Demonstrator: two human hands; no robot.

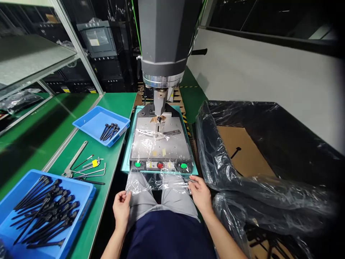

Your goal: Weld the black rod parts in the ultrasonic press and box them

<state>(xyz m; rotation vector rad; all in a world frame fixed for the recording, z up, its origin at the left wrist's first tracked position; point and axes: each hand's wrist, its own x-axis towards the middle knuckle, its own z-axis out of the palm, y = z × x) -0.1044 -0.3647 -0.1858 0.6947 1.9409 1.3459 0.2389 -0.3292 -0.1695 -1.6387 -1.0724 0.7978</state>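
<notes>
A clear plastic sheet [174,184] is stretched over my lap at the front of a press machine [163,45]. My left hand [122,208] pinches its left corner, fingers closed. The right edge is held by my right hand [199,194], thumb and fingers closed on it. Shiny film also seems to lie over the machine's metal plate [145,151], up to the fixture [159,127] under the press head, where a small black part stands. Between my hands and the plate is a control panel with two green buttons [184,166] and one red button [160,165].
On the green bench to the left are a blue tray [90,192] of black long-stemmed parts, a second blue tray [88,122] with several more, an adjustable wrench [77,158] and hex keys [101,171]. A plastic-lined bin [207,158] with cardboard stands right.
</notes>
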